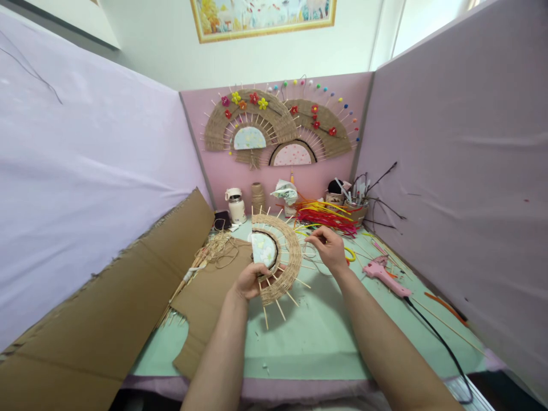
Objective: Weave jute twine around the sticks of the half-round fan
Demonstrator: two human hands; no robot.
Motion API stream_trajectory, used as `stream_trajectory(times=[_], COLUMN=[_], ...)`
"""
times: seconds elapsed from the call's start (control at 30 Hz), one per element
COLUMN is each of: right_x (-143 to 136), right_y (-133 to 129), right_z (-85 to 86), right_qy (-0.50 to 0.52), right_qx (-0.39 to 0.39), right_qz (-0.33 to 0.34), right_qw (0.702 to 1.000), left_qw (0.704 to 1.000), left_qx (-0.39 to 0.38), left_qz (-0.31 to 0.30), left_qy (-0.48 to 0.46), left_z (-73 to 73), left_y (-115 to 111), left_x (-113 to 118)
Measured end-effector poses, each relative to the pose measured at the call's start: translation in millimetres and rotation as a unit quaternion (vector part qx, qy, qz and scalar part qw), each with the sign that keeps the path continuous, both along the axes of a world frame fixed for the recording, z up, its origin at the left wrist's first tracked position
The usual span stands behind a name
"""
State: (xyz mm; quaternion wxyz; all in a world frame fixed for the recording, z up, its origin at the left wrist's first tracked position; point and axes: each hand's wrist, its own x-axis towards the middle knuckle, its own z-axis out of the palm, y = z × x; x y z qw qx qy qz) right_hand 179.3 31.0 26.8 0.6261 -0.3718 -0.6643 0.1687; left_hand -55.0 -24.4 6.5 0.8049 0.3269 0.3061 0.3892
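Observation:
My left hand (252,278) grips the lower inner part of a half-round woven fan (291,251), its thumb over the pale patterned centre piece. Twine is woven round thin sticks that poke out past its curved edge, and the flat side faces left. To the right of the fan, my right hand (326,244) is raised with thumb and forefinger pinched together on a thin strand of twine (312,256). Loose loops of the strand hang between that hand and the fan, above the green tabletop.
Cardboard sheets (214,297) lie at left, with tangled twine (218,245) and sticks. Behind stand a bottle (236,206), a twine spool (257,197) and coloured pipe cleaners (329,217). A pink glue gun (387,278) with a black cord is at right. Two decorated fans (252,108) hang behind.

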Motion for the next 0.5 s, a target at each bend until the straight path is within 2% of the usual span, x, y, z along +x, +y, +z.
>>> stream_trajectory(times=[0.13, 0.27, 0.33, 0.43, 0.5], right_x=[1, 3, 7, 11, 9], right_y=[2, 5, 6, 5, 4], right_z=[2.0, 3.4, 3.3, 2.4, 1.4], right_qy=[0.017, 0.044, 0.076, 0.114, 0.133], right_qx=[-0.052, -0.158, -0.226, -0.331, -0.370], right_qz=[0.027, 0.106, 0.170, 0.279, 0.323], right_qw=[0.998, 0.981, 0.956, 0.894, 0.861], left_qw=[0.999, 0.997, 0.997, 0.997, 0.995], left_qx=[0.022, 0.023, 0.028, 0.050, 0.071], left_qz=[0.032, 0.033, 0.020, -0.031, -0.065], left_qy=[0.026, 0.066, 0.066, 0.054, 0.040], left_z=[-0.8, -0.2, 1.3, 3.2, 3.3], left_y=[-2, -4, -5, -8, -9], left_x=[3, 3, 3, 3, 2])
